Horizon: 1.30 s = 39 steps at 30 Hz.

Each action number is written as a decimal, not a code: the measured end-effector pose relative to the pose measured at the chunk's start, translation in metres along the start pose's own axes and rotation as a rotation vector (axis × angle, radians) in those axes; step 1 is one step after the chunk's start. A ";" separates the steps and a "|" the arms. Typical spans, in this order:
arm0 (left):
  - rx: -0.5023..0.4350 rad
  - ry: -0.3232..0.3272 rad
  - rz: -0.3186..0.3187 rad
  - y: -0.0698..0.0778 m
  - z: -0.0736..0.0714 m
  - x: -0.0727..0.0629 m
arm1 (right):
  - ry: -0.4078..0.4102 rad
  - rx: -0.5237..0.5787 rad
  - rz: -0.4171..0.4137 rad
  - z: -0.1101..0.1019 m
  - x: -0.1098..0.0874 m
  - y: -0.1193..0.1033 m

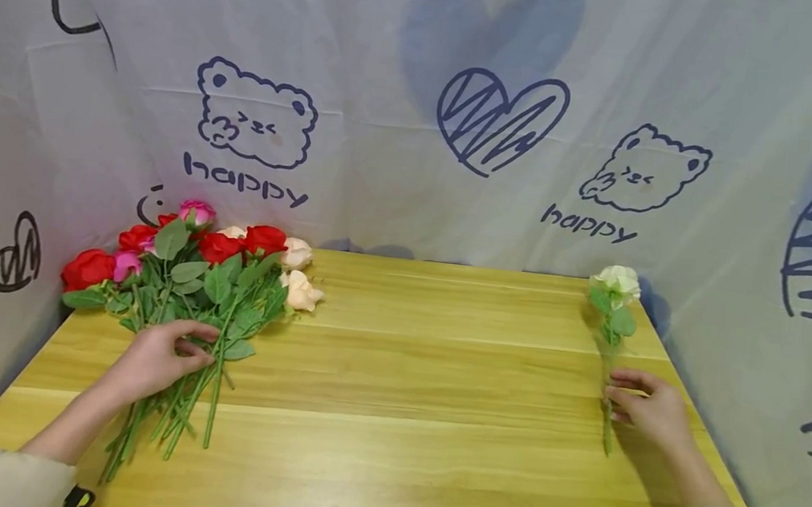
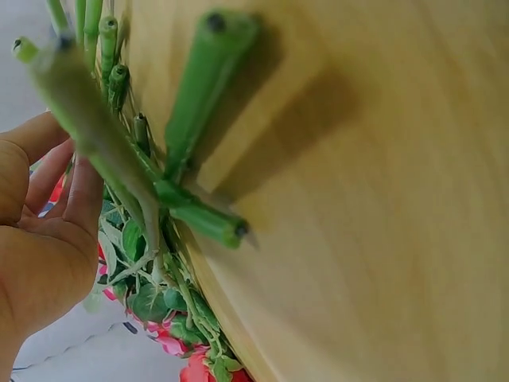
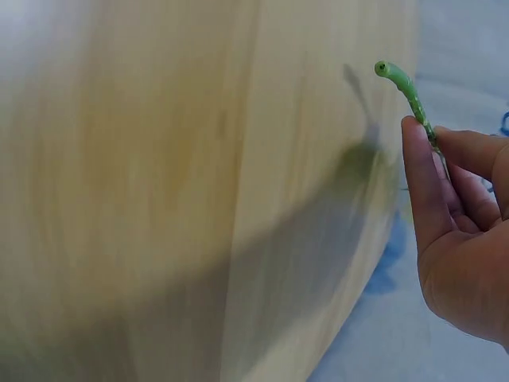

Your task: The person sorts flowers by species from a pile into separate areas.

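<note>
On the left of the table lies a heap of artificial roses, with red blooms (image 1: pixel 221 248), pink blooms (image 1: pixel 197 212), pale cream blooms (image 1: pixel 301 291) and green leaves. My left hand (image 1: pixel 163 355) is over their bundled green stems (image 1: pixel 181 419), thumb and forefinger apart, tips right at one stem. From the left wrist, cut stem ends (image 2: pixel 215 48) stand close in front of the fingers (image 2: pixel 83 191). At the right, my right hand (image 1: pixel 649 408) pinches the lower stem of one white rose (image 1: pixel 619 282). Its stem end (image 3: pixel 402 83) pokes out past the fingertips.
The wooden table (image 1: pixel 423 384) spreads between the two hands. A pale cloth (image 1: pixel 378 154) printed with bears, hearts and lettering hangs behind it and along both sides.
</note>
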<state>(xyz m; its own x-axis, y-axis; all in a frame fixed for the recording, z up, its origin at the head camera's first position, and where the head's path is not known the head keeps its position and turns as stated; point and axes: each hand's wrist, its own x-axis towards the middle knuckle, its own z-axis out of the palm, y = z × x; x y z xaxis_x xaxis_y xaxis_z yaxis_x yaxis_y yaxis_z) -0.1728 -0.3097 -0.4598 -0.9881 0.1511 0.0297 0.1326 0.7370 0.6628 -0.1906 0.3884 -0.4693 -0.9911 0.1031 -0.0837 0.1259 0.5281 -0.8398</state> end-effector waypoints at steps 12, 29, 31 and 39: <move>-0.018 -0.033 -0.012 0.001 0.000 0.004 | -0.009 -0.308 -0.036 -0.029 0.017 0.018; -0.013 -0.026 0.001 0.000 0.001 0.004 | 0.015 -0.498 -0.149 -0.033 0.035 0.021; -0.008 -0.031 -0.005 0.000 0.000 0.004 | 0.015 -0.498 -0.143 -0.033 0.036 0.021; -0.024 -0.047 -0.020 -0.004 -0.002 0.006 | 0.004 -0.503 -0.132 -0.031 0.041 0.023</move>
<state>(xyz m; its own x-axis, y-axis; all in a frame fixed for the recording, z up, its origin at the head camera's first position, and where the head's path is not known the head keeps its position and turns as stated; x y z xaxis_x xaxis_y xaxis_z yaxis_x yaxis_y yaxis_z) -0.1796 -0.3129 -0.4613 -0.9857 0.1676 -0.0184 0.1105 0.7245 0.6804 -0.2275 0.4312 -0.4757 -0.9999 0.0109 0.0081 0.0056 0.8768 -0.4809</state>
